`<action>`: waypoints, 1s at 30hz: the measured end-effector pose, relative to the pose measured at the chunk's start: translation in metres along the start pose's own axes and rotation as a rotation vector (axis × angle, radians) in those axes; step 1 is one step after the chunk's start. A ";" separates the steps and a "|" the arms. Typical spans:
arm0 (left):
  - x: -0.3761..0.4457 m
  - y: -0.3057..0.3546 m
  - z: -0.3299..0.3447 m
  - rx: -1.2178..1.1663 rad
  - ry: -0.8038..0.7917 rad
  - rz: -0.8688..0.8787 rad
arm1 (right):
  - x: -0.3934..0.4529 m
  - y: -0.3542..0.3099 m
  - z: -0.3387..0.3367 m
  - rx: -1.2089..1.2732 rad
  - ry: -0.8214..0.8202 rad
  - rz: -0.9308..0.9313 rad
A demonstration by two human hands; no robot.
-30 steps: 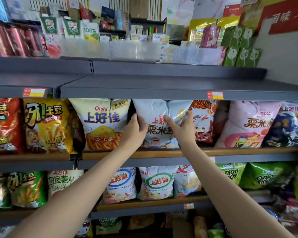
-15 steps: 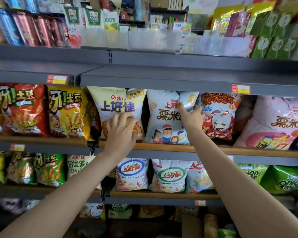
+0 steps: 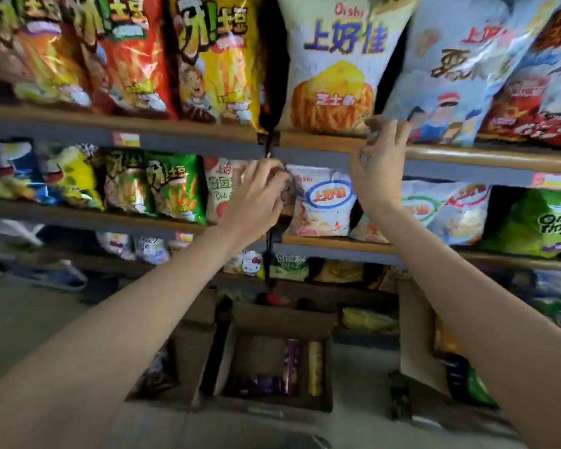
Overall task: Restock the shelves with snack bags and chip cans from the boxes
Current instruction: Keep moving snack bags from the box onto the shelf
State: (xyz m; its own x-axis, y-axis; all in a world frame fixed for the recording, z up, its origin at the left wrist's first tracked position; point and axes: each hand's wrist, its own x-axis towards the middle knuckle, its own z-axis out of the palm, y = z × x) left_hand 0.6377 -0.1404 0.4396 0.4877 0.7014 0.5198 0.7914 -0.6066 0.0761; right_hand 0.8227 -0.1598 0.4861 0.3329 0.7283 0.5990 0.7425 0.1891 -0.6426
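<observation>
My left hand (image 3: 256, 196) hangs in front of the second shelf with its fingers loosely curled and nothing in it. My right hand (image 3: 379, 170) is just below the upper shelf edge (image 3: 483, 157), fingers relaxed and empty. On that shelf the light blue snack bag (image 3: 460, 69) stands upright beside the white Oishi bag (image 3: 337, 59). On the floor below sits an open cardboard box (image 3: 272, 322) with a purple chip can (image 3: 291, 364) and a yellow chip can (image 3: 314, 367) lying inside.
Red and yellow potato-stick bags (image 3: 208, 59) fill the upper shelf's left side. Shrimp-flake bags (image 3: 324, 202) and green bags (image 3: 538, 222) line the second shelf. More boxes stand at the left (image 3: 191, 358) and at the right (image 3: 415, 335) of the middle one.
Both hands have come off the bags on the upper shelf and dropped lower. The view has tilted down, and the floor boxes now show.
</observation>
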 end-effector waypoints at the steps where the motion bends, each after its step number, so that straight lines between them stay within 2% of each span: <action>1: -0.020 -0.017 -0.001 0.008 -0.048 -0.023 | -0.013 -0.010 0.016 -0.049 -0.090 -0.007; 4: -0.089 -0.082 -0.005 0.017 -0.337 -0.172 | -0.056 -0.040 0.080 -0.175 -0.372 0.003; 6: -0.144 -0.138 -0.004 -0.053 -0.551 -0.271 | -0.090 -0.056 0.133 -0.240 -0.636 0.037; 9: -0.253 -0.237 0.010 -0.136 -0.822 -0.607 | -0.159 -0.073 0.219 -0.297 -1.060 0.042; 12: -0.353 -0.309 0.005 -0.250 -0.849 -1.115 | -0.226 -0.089 0.289 -0.316 -1.305 0.043; 13: -0.374 -0.325 0.000 -0.268 -0.846 -1.237 | -0.244 -0.095 0.307 -0.321 -1.376 0.076; 15: -0.399 -0.350 -0.011 -0.271 -0.835 -1.338 | -0.272 -0.103 0.341 -0.344 -1.501 0.129; 18: -0.414 -0.380 -0.005 -0.312 -0.845 -1.346 | -0.300 -0.110 0.391 -0.369 -1.585 0.177; 24: -0.443 -0.433 0.041 -0.336 -0.746 -1.338 | -0.356 -0.098 0.496 -0.330 -1.591 0.237; 30: -0.524 -0.495 0.108 -0.319 -0.740 -1.375 | -0.448 -0.076 0.584 -0.248 -1.619 0.268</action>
State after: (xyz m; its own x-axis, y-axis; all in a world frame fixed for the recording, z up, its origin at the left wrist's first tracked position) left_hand 0.0303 -0.1675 0.0371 -0.3620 0.7182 -0.5942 0.7010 0.6299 0.3343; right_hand 0.2773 -0.1153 -0.0121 -0.3338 0.6362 -0.6955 0.8888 -0.0334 -0.4571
